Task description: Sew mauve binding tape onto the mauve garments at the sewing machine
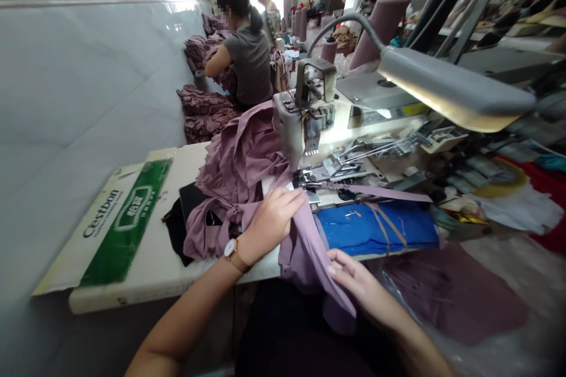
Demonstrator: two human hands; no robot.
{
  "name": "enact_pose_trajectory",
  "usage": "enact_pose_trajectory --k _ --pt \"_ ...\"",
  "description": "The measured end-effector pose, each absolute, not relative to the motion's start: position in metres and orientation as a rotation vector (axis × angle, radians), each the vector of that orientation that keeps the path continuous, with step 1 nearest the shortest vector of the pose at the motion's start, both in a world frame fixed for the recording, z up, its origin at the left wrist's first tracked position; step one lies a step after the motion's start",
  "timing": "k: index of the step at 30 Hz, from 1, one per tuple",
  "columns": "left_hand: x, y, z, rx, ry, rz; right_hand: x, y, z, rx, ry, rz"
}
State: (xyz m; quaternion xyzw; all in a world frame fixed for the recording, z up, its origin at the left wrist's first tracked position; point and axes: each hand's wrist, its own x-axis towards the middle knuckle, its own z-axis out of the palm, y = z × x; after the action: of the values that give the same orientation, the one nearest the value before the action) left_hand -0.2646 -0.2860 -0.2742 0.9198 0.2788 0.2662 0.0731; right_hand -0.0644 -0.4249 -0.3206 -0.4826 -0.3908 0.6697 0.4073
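Mauve fabric lies bunched on the sewing machine's table and runs down over its front edge. My left hand, with a watch at the wrist, is closed on this fabric just in front of the presser foot. Lower and to the right, my right hand pinches the fabric's hanging edge between thumb and fingers. The sewing machine stands beyond my hands. A narrow mauve strip stretches from the foot area toward the right.
A lamp shines over the machine. Left are a green-and-white Cestbon sheet and a black item. A blue pad lies at the table's front. Thread cones stand behind; a co-worker sits ahead beside piled garments.
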Motion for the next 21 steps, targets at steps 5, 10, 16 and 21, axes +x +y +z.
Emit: enact_pose_trajectory --k 5,10,16,21 --pt "-0.264 -0.279 -0.273 2.715 0.846 0.834 -0.071 -0.422 -0.307 -0.956 -0.735 1.954" --pt "-0.266 -0.274 -0.270 2.699 0.859 0.818 -0.071 -0.415 -0.310 -0.956 -0.716 1.944" --pt "-0.268 -0.268 -0.271 2.720 0.882 0.802 -0.067 -0.414 -0.320 -0.937 -0.698 1.925" --pt "-0.272 -0.248 -0.273 2.695 0.920 0.840 -0.070 -0.400 -0.319 -0.917 -0.720 1.867"
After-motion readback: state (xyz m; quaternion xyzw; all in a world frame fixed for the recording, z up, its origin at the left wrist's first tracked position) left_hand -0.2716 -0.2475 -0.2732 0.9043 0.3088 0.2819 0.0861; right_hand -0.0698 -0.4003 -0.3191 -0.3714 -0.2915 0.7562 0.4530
